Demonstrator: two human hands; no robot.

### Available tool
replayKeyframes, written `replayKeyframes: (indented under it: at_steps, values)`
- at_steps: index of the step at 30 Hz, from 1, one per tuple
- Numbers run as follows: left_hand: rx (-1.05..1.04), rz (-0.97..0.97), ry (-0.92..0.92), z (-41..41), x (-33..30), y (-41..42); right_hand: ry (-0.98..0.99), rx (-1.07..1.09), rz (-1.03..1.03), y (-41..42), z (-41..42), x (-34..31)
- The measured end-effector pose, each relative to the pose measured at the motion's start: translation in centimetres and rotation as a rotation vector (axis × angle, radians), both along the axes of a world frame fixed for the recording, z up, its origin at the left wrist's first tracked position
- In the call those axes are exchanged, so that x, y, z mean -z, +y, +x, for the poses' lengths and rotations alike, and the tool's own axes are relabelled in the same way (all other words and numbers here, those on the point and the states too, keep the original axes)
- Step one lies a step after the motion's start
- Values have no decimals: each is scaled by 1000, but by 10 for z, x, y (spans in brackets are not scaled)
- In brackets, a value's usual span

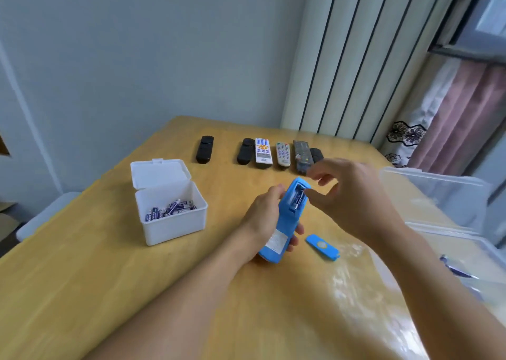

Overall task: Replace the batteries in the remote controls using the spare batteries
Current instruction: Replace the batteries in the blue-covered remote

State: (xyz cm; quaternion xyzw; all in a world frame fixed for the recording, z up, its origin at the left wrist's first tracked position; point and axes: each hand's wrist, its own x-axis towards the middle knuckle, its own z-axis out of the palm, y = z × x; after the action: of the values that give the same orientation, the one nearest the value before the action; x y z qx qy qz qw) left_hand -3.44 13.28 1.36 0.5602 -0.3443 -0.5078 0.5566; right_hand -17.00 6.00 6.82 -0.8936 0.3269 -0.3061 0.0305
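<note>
My left hand (264, 217) grips a blue remote (282, 231), held back side up over the table. Its battery compartment is uncovered and a battery (298, 199) lies inside. My right hand (353, 195) hovers just right of the compartment with loosely bent fingers and holds nothing; its thumb is close to the remote's edge. The blue battery cover (322, 247) lies on the table to the right of the remote. A white box (175, 223) with its lid up holds several spare batteries (171, 209) at the left.
Several remotes lie in a row at the far side: a black one (204, 149), another black one (245, 151), a white one (263, 151), a grey one (282, 154) and a dark one (302, 155). A clear plastic bin (449, 192) stands at the right edge.
</note>
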Motion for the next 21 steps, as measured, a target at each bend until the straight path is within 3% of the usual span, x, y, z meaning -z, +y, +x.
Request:
replayKeyframes:
  at_steps: [5,9,21]
  values:
    - [19,-35,-129,-18,2,1,72,-129,73,-1,-21,26]
    - [41,-63,-319,-22,3,2,19,-178,136,0,-29,27]
    - [29,-58,-431,-28,5,3,37,-161,227,-4,-35,27]
